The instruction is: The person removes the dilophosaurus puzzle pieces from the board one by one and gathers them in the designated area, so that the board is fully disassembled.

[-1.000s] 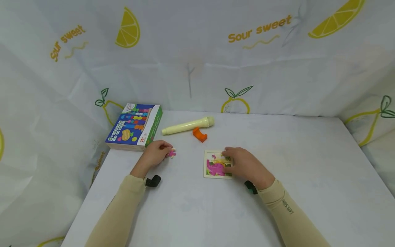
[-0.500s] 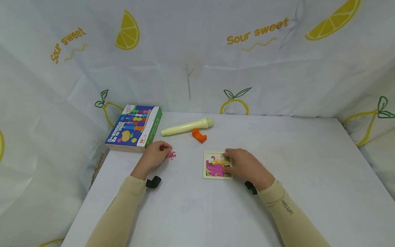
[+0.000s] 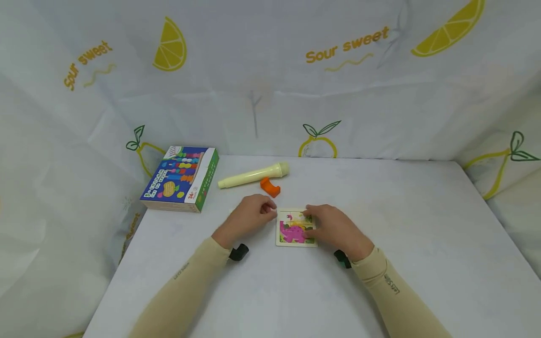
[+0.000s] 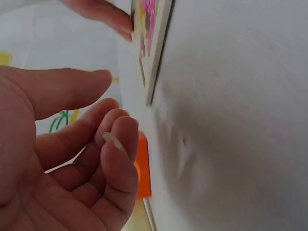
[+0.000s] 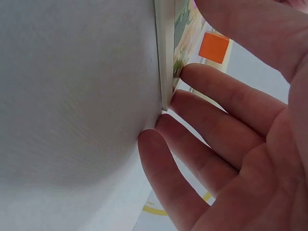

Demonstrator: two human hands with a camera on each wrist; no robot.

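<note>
Cream-coloured rim, squared corners: the shallow puzzle tray (image 3: 291, 245) lies flat on the white cloth, right between the 2 hands! The right hand (image 3: 338, 230) has its right side, spread wide, forefinger on the far right of the tray and thumb over the near right; the wrist view catches 2 fingers at the edge and 2 more down by the cloth. Over to the left hand (image 3: 251, 215), just beside the far left corner: fingers curled, thumb a small gap from the forefinger. There's a pale sliver (image 4: 110, 138) at the nearest fingertip, and whether that's a nail or something held, I cannot tell.

Room, then! To the right of the right hand, the white cloth (image 3: 414, 225) runs broad and smooth out to the table edge. Nearer the body than the tray, more cloth lies between the 2 sleeves. Ahead of the left fingertips it's tighter: an orange block (image 3: 274, 190) with a curved notch sits there, and just behind it lies a pale yellow toy microphone (image 3: 253, 176).

Now the containers! Inside the tray rim sit picture pieces, a pink dinosaur (image 3: 291, 234) filling the near part, the right side partly covered by fingers. Farther left of the left hand, a blue box (image 3: 179, 180) marked 36+ lies closed, contents hidden.
</note>
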